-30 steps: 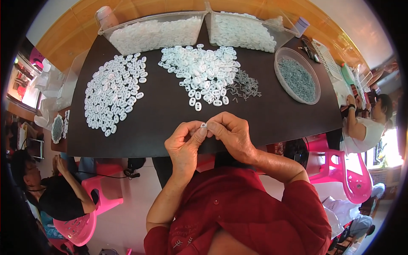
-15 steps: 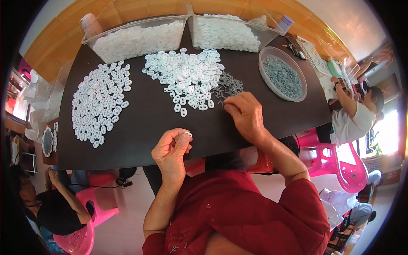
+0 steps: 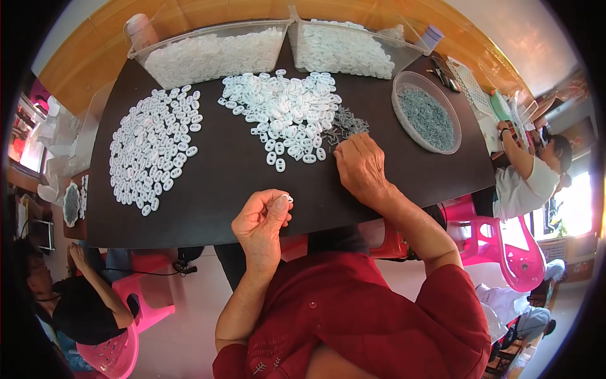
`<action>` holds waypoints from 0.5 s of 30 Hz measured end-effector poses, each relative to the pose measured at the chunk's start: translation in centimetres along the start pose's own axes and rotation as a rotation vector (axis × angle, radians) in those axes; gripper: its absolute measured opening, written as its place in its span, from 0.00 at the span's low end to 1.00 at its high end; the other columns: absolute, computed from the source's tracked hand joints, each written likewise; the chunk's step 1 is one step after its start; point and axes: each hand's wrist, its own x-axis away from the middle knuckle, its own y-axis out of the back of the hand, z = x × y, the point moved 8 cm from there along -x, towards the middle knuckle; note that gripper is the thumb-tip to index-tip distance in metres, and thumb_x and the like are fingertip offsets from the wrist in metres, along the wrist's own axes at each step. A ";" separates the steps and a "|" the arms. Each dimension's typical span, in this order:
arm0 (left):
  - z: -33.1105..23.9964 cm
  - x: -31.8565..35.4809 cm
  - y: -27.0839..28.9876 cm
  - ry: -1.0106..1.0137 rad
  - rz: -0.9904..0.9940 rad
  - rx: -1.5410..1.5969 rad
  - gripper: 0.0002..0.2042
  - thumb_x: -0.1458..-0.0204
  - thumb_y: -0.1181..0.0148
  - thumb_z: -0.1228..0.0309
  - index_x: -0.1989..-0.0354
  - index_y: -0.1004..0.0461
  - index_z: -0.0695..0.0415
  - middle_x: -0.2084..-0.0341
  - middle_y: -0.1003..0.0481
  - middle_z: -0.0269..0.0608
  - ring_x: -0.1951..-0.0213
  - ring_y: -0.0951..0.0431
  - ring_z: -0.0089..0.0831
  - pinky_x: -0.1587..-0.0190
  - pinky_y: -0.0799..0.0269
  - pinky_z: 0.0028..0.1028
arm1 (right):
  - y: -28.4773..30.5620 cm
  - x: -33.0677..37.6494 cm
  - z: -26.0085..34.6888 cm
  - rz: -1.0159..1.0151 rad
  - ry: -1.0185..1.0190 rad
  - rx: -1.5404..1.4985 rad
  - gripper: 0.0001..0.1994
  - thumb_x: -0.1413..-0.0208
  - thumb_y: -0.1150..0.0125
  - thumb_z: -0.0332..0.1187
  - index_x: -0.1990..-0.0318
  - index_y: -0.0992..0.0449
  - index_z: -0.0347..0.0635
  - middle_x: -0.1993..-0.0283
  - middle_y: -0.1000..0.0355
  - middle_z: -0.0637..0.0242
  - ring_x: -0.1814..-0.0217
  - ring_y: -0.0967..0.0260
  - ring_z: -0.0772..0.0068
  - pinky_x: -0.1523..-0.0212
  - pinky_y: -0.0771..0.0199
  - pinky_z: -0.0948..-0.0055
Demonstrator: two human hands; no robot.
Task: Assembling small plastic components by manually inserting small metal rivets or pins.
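Your left hand (image 3: 260, 222) pinches a white piece (image 3: 288, 198); your right hand (image 3: 363, 165) has an unclear grip. Lower-centre, lettering (image 3: 274, 348) marks your shirt (image 3: 363, 309).

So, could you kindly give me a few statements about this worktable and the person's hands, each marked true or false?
1. The left hand pinches a small white piece. True.
2. The round tub holds white pieces. False: it holds small grey pieces.
3. Two clear bins of white pieces stand along the far side of the dark table. True.
4. The right hand is inside the round tub. False: it is at the near edge of the loose grey pile, left of the tub.
5. The person's sleeves are blue. False: they are dark red.
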 end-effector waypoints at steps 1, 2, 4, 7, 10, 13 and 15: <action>-0.1 0.0 0.0 0.000 -0.005 -0.002 0.05 0.48 0.41 0.75 0.68 0.26 0.66 0.77 0.26 0.38 0.79 0.32 0.19 0.76 0.36 0.17 | 0.2 0.0 0.2 0.001 0.002 -0.005 0.05 0.57 0.40 0.23 0.75 0.31 0.39 0.74 0.36 0.62 0.70 0.37 0.56 0.70 0.36 0.62; -0.3 -0.1 0.0 0.016 -0.008 0.007 0.05 0.48 0.41 0.76 0.68 0.26 0.66 0.77 0.26 0.39 0.79 0.32 0.19 0.77 0.36 0.17 | 0.6 0.0 0.5 0.002 -0.017 -0.102 0.04 0.56 0.40 0.22 0.74 0.30 0.38 0.74 0.35 0.61 0.71 0.36 0.58 0.70 0.35 0.64; -0.3 -0.2 0.1 0.034 -0.021 0.010 0.05 0.48 0.41 0.76 0.68 0.26 0.66 0.77 0.26 0.39 0.79 0.32 0.20 0.77 0.36 0.18 | 1.4 -0.1 1.5 0.008 -0.035 -0.210 0.04 0.55 0.41 0.22 0.73 0.30 0.37 0.74 0.34 0.61 0.72 0.35 0.60 0.70 0.34 0.66; -0.1 -0.4 0.1 0.075 -0.014 0.046 0.05 0.48 0.41 0.76 0.68 0.26 0.65 0.77 0.26 0.39 0.79 0.31 0.20 0.77 0.36 0.18 | 1.5 -0.3 2.6 0.161 -0.230 -0.477 0.03 0.52 0.40 0.23 0.70 0.29 0.36 0.73 0.32 0.64 0.73 0.34 0.70 0.70 0.33 0.73; 0.1 -0.6 0.2 0.087 -0.007 0.078 0.05 0.48 0.41 0.76 0.67 0.26 0.65 0.76 0.26 0.38 0.79 0.31 0.20 0.76 0.36 0.18 | 0.6 -0.4 3.8 0.282 -0.391 -0.731 0.04 0.51 0.40 0.24 0.68 0.27 0.37 0.72 0.31 0.69 0.72 0.36 0.81 0.69 0.35 0.79; 0.1 -0.6 0.3 0.095 0.004 0.097 0.05 0.48 0.41 0.75 0.67 0.26 0.64 0.76 0.26 0.37 0.78 0.31 0.20 0.76 0.36 0.18 | -0.1 -0.7 5.5 0.370 -0.375 -0.910 0.04 0.52 0.40 0.23 0.67 0.26 0.38 0.72 0.32 0.72 0.71 0.38 0.84 0.69 0.36 0.80; 0.1 -0.4 0.2 0.100 0.006 0.086 0.05 0.49 0.40 0.75 0.66 0.25 0.64 0.76 0.26 0.36 0.78 0.31 0.19 0.76 0.36 0.17 | -0.3 -0.8 6.1 0.388 -0.377 -0.993 0.05 0.52 0.40 0.23 0.66 0.26 0.38 0.72 0.32 0.73 0.71 0.39 0.85 0.68 0.37 0.81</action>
